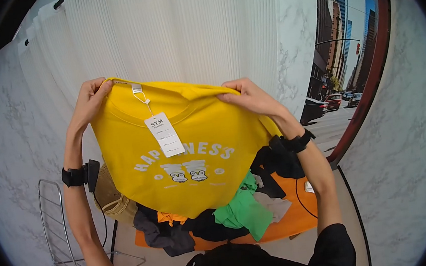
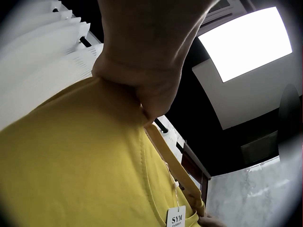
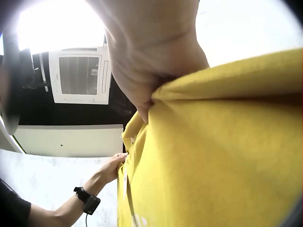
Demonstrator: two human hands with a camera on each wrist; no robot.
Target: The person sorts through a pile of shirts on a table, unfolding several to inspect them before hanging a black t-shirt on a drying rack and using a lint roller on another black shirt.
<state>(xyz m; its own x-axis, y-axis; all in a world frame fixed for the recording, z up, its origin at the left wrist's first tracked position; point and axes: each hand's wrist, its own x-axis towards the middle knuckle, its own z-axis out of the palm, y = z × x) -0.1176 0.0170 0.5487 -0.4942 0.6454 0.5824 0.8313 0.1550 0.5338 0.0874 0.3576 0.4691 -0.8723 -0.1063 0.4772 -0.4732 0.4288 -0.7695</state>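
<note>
A yellow shirt (image 1: 197, 129) hangs upright in front of me, its printed front with lettering and two cartoon cups facing my head camera. My left hand (image 1: 91, 99) pinches it at the shoulder beside the neckline, thumb on the near side. On the other shoulder, my right hand (image 1: 250, 97) grips the bunched cloth, as the right wrist view also shows. From the collar a white SYM tag (image 1: 167, 137) dangles on a string over the chest. The shirt's lower part drops over the pile of clothes and hides some of it.
Below, an orange board (image 1: 293, 197) bears a heap of clothes, among them a green garment (image 1: 248, 209) and a dark grey one (image 1: 164, 235). A woven basket (image 1: 120, 206) and a metal rack (image 1: 52, 220) stand at left. A white pleated curtain (image 1: 173, 34) hangs behind.
</note>
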